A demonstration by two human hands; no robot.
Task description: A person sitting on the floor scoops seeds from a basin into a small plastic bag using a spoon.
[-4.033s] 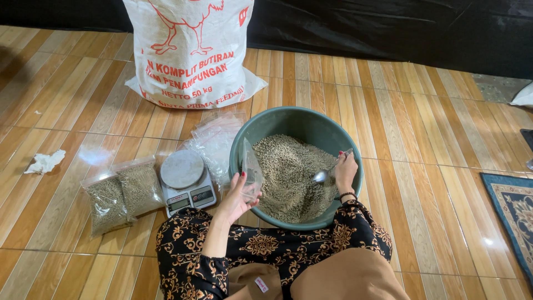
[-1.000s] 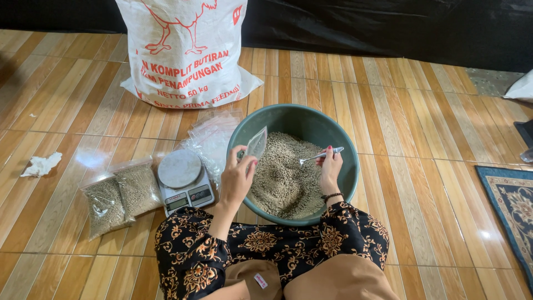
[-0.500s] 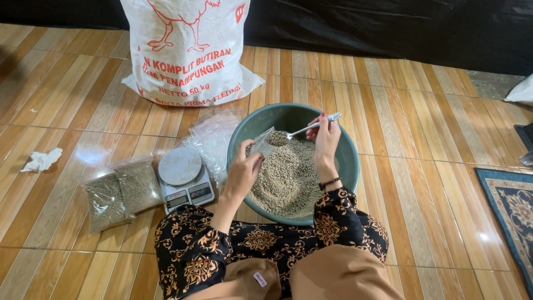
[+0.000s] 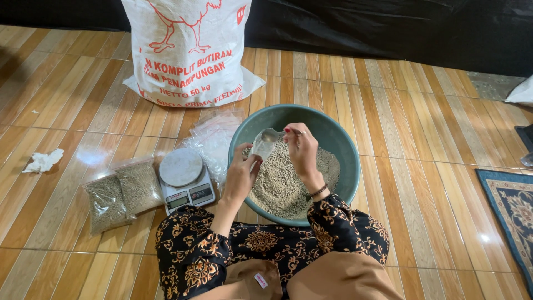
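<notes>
Head view: the person sits on the wooden floor (image 4: 422, 183) with the basin (image 4: 344, 145) directly in front of the knees, so both hands work above it and any spill falls back into the pellets (image 4: 288, 183)

The left hand (image 4: 241, 176) is closed around the lower part of a small clear bag (image 4: 261, 149), holding it upright with the mouth uppermost over the basin. The right hand (image 4: 302, 151) grips a metal spoon (image 4: 273, 135) by the handle, fingers curled shut; the bowl of the spoon sits at the bag mouth, tilted toward it. Whether pellets are leaving the spoon cannot be told

A scale (image 4: 185, 179) stands just left of the basin, within reach of the left hand, its pan bare. Two filled bags (image 4: 122, 194) lie flat beside the scale, on its far side from the basin. A stack of unfilled clear bags (image 4: 214, 139) lies between scale and basin. A large sack (image 4: 189, 50) stands upright behind them. A crumpled white tissue (image 4: 43, 161) lies well apart at the left
</notes>
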